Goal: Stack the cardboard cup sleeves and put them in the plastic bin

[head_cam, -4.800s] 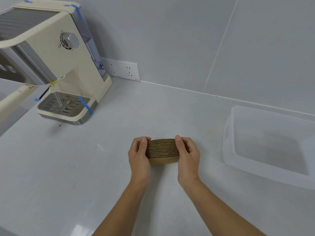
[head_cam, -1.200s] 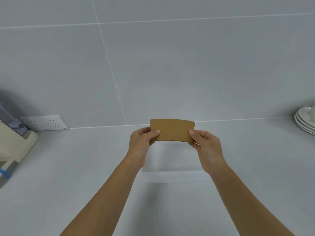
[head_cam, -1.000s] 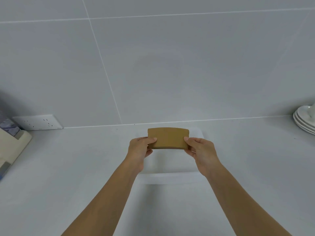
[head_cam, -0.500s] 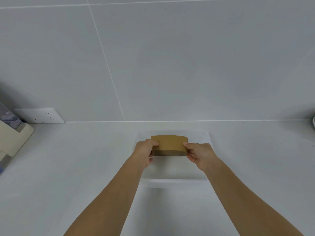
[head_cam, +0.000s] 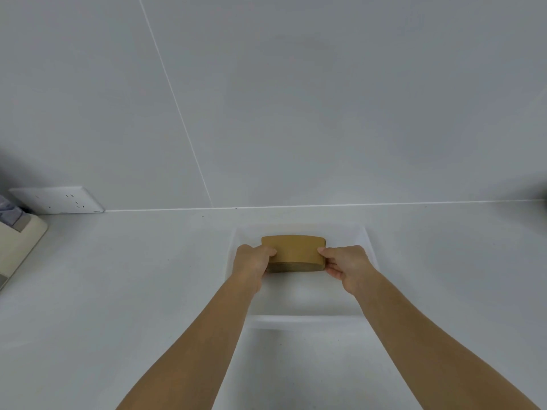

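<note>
A brown stack of cardboard cup sleeves point(head_cam: 293, 252) is held flat between both hands, inside the opening of the clear plastic bin point(head_cam: 305, 319), toward its far half. My left hand point(head_cam: 253, 263) grips the stack's left end and my right hand point(head_cam: 346, 263) grips its right end. The flat top sleeve faces up and the stacked edges show along the near side. I cannot tell whether the stack touches the bin floor.
The bin stands on a white counter against a grey tiled wall. A white wall socket point(head_cam: 59, 199) sits at the back left. The corner of a cream coffee machine point(head_cam: 17, 241) shows at the left edge.
Both hands carried the stack from the open counter over to the bin and have lowered it from above the rim down into the bin. The view has tilted slightly; the plates at the right are out of sight.
</note>
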Demonstrator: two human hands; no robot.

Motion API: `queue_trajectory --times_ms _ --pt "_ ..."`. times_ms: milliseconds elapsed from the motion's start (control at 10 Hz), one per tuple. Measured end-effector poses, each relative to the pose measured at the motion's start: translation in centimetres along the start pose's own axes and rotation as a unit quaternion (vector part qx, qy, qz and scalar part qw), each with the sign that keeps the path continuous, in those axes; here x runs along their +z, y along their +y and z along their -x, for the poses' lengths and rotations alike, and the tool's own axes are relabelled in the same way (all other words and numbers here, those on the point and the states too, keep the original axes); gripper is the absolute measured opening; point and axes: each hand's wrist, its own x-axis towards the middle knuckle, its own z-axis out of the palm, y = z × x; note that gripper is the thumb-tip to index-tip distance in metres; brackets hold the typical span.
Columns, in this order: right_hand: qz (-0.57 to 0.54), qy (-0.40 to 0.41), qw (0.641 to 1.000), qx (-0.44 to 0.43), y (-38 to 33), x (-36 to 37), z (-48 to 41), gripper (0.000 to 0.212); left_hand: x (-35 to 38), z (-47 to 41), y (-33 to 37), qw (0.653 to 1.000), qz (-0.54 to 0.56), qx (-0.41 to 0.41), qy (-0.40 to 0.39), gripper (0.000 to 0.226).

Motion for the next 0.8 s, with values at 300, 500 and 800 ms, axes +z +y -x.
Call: queue_trajectory --times_ms 300,500,800 --pt "0.063 0.022 0.997 -0.038 0.0 0.5 0.1 0.041 -0.1 0.2 0.1 1.000 0.002 -0.001 -0.023 0.053" --pt "0.078 0.014 0.996 -0.045 0.1 0.4 0.3 0.042 -0.1 0.6 0.2 0.998 0.003 -0.005 -0.058 0.058" --pt "0.057 0.011 0.992 -0.116 -2.5 -1.1 3.4 0.021 -1.6 4.3 3.1 0.992 -0.074 0.057 -0.083 0.070"
